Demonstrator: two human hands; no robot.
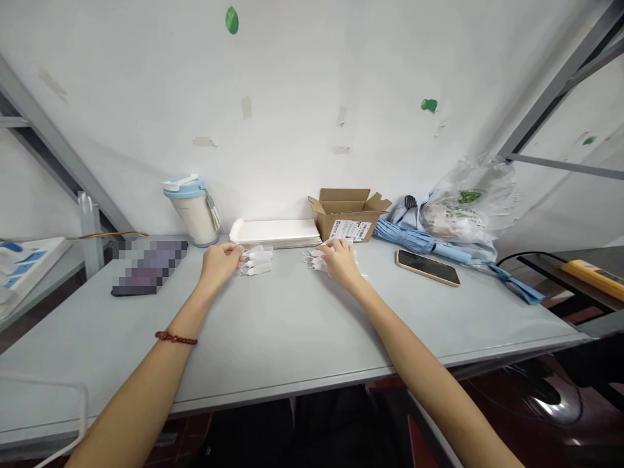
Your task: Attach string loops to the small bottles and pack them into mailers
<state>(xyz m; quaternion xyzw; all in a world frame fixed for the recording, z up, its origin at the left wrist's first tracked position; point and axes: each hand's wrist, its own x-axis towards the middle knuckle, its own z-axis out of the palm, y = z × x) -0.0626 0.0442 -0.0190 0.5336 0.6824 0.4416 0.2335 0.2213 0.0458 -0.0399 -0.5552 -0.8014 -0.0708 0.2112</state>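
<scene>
My left hand [219, 262] reaches across the grey table [273, 338], its fingers curled against a small pile of white plastic pieces [257, 261]. A red bead bracelet sits on that wrist. My right hand [340, 261] lies further right with its fingers closed over a second cluster of small white pieces [314, 260]. Both piles lie just in front of a flat stack of white sheets [275, 232] and an open cardboard box [347, 214] with a printed label.
A blue-lidded cup [192, 211] stands at the back left beside a dark flat object [149, 268]. A phone [428, 267] lies face up at right, near a folded blue umbrella [414, 239] and a clear plastic bag [468, 201]. Metal frame bars rise on both sides.
</scene>
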